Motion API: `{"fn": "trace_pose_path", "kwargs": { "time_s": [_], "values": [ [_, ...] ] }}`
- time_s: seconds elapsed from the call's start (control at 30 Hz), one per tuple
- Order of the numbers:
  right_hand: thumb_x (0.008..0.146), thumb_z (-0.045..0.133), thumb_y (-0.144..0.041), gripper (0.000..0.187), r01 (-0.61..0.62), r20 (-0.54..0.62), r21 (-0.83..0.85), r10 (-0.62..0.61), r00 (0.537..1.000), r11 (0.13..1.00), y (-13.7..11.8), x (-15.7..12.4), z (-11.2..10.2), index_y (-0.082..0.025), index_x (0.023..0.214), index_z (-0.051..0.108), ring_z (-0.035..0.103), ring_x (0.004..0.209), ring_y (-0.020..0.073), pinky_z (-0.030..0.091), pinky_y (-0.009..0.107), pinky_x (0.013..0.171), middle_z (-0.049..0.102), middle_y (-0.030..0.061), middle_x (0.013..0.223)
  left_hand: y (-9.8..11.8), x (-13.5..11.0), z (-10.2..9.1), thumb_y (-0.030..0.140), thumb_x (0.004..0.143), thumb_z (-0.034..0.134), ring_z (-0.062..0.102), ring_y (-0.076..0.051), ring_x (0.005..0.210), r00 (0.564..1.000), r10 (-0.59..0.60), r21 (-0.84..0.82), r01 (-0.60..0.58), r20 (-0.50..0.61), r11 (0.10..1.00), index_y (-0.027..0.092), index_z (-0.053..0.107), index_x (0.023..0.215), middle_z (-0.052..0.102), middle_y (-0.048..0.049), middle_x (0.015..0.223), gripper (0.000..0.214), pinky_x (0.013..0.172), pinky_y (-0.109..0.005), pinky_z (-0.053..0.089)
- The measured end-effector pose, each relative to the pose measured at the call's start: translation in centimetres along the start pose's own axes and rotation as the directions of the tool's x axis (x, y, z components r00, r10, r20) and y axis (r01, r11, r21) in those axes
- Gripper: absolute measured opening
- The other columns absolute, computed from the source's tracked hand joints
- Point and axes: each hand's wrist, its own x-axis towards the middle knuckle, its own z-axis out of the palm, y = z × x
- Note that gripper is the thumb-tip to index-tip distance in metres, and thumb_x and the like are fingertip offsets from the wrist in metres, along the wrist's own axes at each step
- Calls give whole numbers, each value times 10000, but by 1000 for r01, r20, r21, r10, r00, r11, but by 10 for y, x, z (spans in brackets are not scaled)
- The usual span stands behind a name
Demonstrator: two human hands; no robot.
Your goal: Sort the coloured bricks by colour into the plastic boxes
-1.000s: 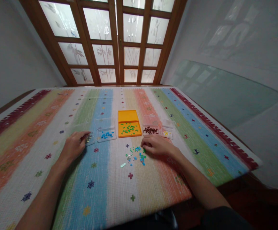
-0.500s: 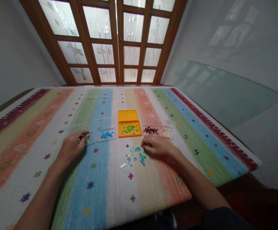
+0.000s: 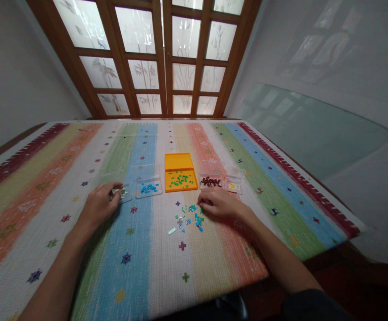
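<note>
My left hand (image 3: 101,203) is at the left clear plastic box (image 3: 125,199), which holds small pale pieces. Its thumb and forefinger are apart over the box's near-left part, with pale pieces showing between them. My right hand (image 3: 218,203) rests on the cloth at the right edge of a loose pile of small blue and green toy bricks (image 3: 198,219). Its fingers are curled and pressed together, and what they hold, if anything, is hidden. A green piece (image 3: 201,210) lies just under its fingertips. A longer pale green brick (image 3: 171,231) lies at the pile's near left.
An open orange case (image 3: 178,161) with green bricks (image 3: 182,179) stands in the middle. Left of it is a clear box with blue bricks (image 3: 149,188). To the right are clear boxes with dark brown pieces (image 3: 210,182) and yellow pieces (image 3: 233,187). A striped cloth (image 3: 167,276) covers the table.
My left thumb and forefinger have parted over the left box, and more of its pale pieces show. My right hand and the loose bricks have stayed in place.
</note>
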Motion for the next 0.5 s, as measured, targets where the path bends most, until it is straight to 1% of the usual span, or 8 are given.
{"fn": "trace_pose_path", "kwargs": {
  "time_s": [0.1, 0.2, 0.33, 0.5],
  "values": [
    [872, 570, -122, 157, 7, -1, 10, -7, 1000, 1000, 1, 0, 1, -187, 903, 709, 611, 809, 181, 431, 308, 729, 721, 67, 929, -1, 2, 2, 453, 838, 500, 664, -251, 748, 1000, 20, -26, -20, 21, 999, 215, 712, 982, 701, -79, 855, 350, 785, -398, 551],
    [876, 570, -124, 156, 1, -1, 8, -1, 1000, 1000, 1, 0, 1, -191, 903, 708, 611, 809, 180, 431, 305, 728, 724, 66, 931, 0, 4, 4, 450, 833, 508, 660, -262, 761, 999, 29, -40, -28, 37, 999, 231, 729, 958, 701, -79, 845, 335, 787, -410, 543],
    [875, 565, -115, 159, 3, -1, 2, -3, 1000, 1000, 0, 0, 1, -190, 894, 704, 615, 805, 180, 432, 306, 726, 724, 68, 923, 2, 8, 4, 431, 807, 529, 654, -272, 753, 998, -1, -35, 3, 63, 999, 232, 738, 907, 699, -83, 818, 305, 787, -423, 537],
    [874, 567, -116, 159, 0, 12, -11, 0, 1000, 1000, -1, 1, 1, -189, 902, 706, 619, 798, 179, 432, 305, 720, 728, 68, 925, 4, 11, 4, 431, 784, 535, 655, -283, 769, 995, -51, -24, 53, 82, 998, 236, 728, 895, 707, -80, 800, 296, 796, -430, 533]
  ]
}}
